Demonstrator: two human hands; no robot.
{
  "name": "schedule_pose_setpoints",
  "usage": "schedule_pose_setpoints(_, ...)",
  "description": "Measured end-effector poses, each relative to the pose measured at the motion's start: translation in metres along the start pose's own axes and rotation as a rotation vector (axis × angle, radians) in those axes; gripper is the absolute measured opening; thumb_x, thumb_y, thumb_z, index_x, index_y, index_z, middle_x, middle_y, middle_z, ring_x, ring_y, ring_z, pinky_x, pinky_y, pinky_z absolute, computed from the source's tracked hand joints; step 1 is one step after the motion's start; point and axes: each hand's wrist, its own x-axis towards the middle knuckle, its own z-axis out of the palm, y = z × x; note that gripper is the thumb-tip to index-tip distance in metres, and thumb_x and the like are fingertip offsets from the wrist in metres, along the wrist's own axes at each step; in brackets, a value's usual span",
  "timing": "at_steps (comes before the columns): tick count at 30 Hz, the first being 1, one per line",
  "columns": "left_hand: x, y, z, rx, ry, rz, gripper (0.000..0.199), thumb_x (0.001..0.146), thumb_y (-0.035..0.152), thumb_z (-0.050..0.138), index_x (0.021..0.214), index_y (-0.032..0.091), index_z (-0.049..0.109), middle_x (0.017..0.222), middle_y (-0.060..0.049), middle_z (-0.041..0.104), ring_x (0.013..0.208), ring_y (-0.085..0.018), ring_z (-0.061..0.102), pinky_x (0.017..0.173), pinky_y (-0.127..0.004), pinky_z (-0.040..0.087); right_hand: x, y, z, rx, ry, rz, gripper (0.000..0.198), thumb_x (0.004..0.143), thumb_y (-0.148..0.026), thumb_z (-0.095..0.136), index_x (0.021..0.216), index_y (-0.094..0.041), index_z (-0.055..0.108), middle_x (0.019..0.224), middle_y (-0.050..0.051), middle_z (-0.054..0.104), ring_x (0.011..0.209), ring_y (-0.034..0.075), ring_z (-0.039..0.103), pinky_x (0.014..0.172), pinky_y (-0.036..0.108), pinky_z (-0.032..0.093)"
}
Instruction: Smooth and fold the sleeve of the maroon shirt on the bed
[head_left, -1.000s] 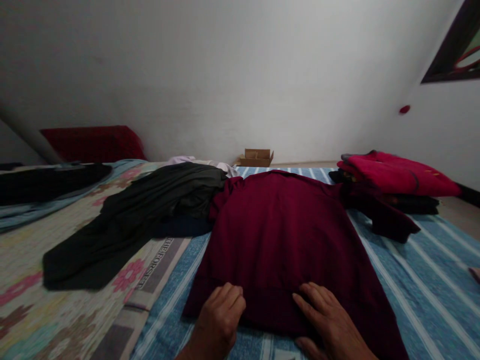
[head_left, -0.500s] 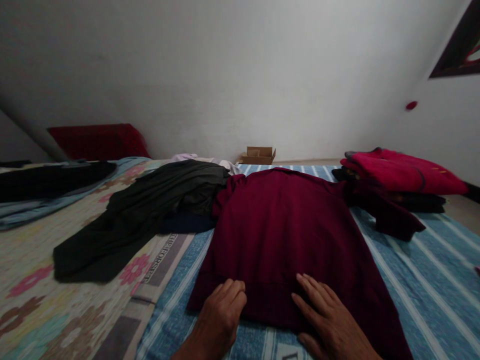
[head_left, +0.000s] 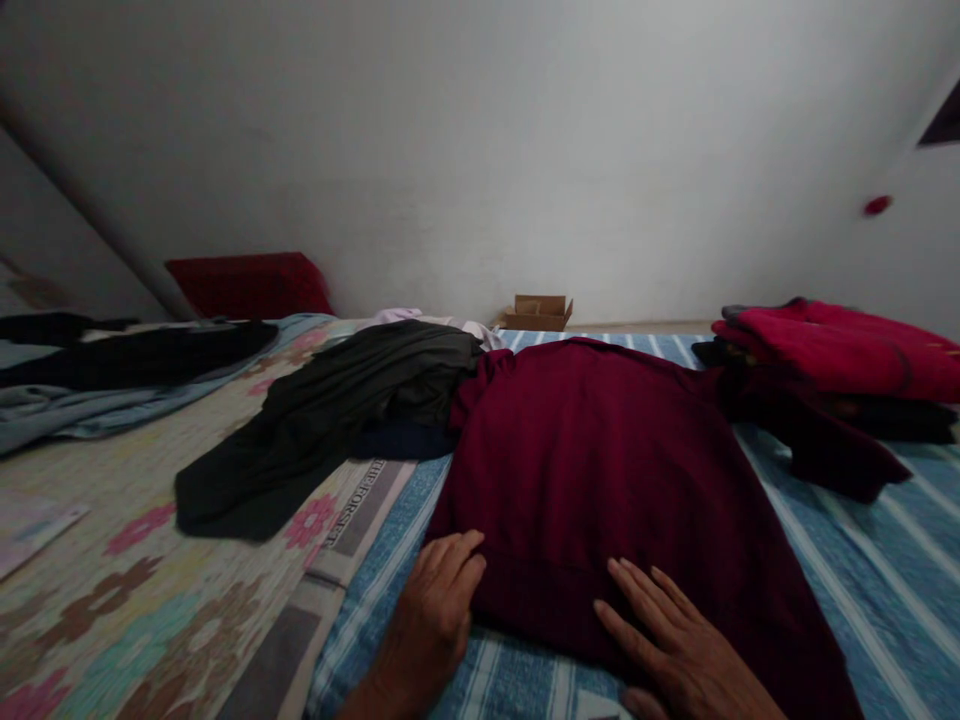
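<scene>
A maroon long-sleeved top (head_left: 600, 460) lies spread out before me, its hem nearest to me. My left hand (head_left: 439, 600) rests at the hem's left corner, fingers laid over the fabric and gripping nothing that I can see. Flat on the hem further right is my right hand (head_left: 675, 635), with its fingers spread; its thumb is partly cut off by the frame's lower edge. The top's right sleeve (head_left: 832, 440) stretches out to the side, while the left one is bunched against a dark green garment (head_left: 337, 420).
A striped blue sheet (head_left: 390, 570) and a floral cover (head_left: 142, 600) lie beneath everything. Folded clothes with a red piece (head_left: 855, 345) on top are stacked right. Black clothes (head_left: 150, 355) lie far left. By the wall are a cardboard box (head_left: 538, 313) and a red object (head_left: 251, 285).
My view has turned left, so things appear further right. The fingers of my left hand have uncurled and now lie at the hem's left corner. My right hand stays on the hem.
</scene>
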Motion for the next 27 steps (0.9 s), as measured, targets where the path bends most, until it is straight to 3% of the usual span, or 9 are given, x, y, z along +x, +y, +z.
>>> schedule_pose_setpoints(3,-0.008,-0.015,-0.002,0.063,0.059,-0.034,0.043,0.061,-0.003,0.034,0.092,0.018,0.054,0.108,-0.007,0.059,0.104,-0.021,0.051,0.090,-0.038,0.045,-0.001,0.001,0.003,0.022,-0.017,-0.008,0.069,0.076,-0.036,0.062,0.138,-0.031,0.033,0.145,0.007,0.027,0.125,0.028,0.039,0.095,0.040,0.041)
schedule_pose_setpoints(7,-0.017,-0.029,-0.002,0.054,0.140,-0.050,0.035,0.066,-0.004,0.031,0.082,0.019,0.052,0.086,-0.005,0.060,0.085,-0.017,0.055,0.080,-0.032,0.049,-0.002,0.003,0.007,0.006,0.012,-0.024,0.069,0.077,-0.042,0.061,0.138,-0.033,0.031,0.146,0.007,0.026,0.126,0.028,0.038,0.095,0.040,0.041)
schedule_pose_setpoints(16,-0.023,-0.034,-0.004,0.043,0.124,-0.163,0.036,0.062,-0.005,0.031,0.077,0.020,0.051,0.085,-0.004,0.059,0.084,-0.017,0.055,0.077,-0.030,0.047,0.007,0.006,0.003,-0.194,0.140,-0.135,0.059,0.083,-0.053,0.050,0.136,-0.033,0.036,0.135,0.012,0.045,0.112,0.026,0.053,0.082,0.036,0.047)
schedule_pose_setpoints(18,-0.021,-0.034,-0.007,-0.005,0.060,-0.204,0.036,0.057,-0.005,0.032,0.074,0.020,0.051,0.088,-0.003,0.060,0.086,-0.017,0.056,0.076,-0.030,0.048,0.007,0.007,0.005,-0.220,0.135,-0.152,0.055,0.085,-0.048,0.049,0.136,-0.032,0.035,0.132,0.013,0.048,0.109,0.026,0.055,0.081,0.036,0.048)
schedule_pose_setpoints(22,-0.014,-0.040,-0.023,-0.161,-0.183,-0.259,0.035,0.052,-0.001,0.036,0.072,0.021,0.054,0.099,-0.002,0.060,0.097,-0.018,0.056,0.082,-0.032,0.047,0.005,0.009,0.011,-0.209,0.145,-0.157,0.048,0.089,-0.040,0.044,0.136,-0.033,0.035,0.132,0.013,0.047,0.109,0.025,0.055,0.082,0.036,0.048)
schedule_pose_setpoints(25,0.000,-0.047,-0.034,-0.257,-0.312,-0.338,0.028,0.062,0.009,0.045,0.083,0.021,0.059,0.113,-0.004,0.057,0.108,-0.021,0.052,0.089,-0.034,0.045,0.003,0.010,0.020,-0.170,0.203,-0.126,0.045,0.091,-0.038,0.042,0.135,-0.036,0.036,0.138,0.008,0.042,0.114,0.023,0.052,0.088,0.035,0.045)
schedule_pose_setpoints(27,0.017,-0.048,-0.032,-0.211,-0.305,-0.481,0.024,0.072,0.028,0.050,0.092,0.019,0.059,0.116,-0.007,0.056,0.110,-0.023,0.051,0.093,-0.037,0.042,0.001,0.011,0.026,-0.181,0.236,-0.118,0.044,0.091,-0.039,0.042,0.135,-0.036,0.035,0.138,0.008,0.041,0.115,0.021,0.051,0.091,0.034,0.043)
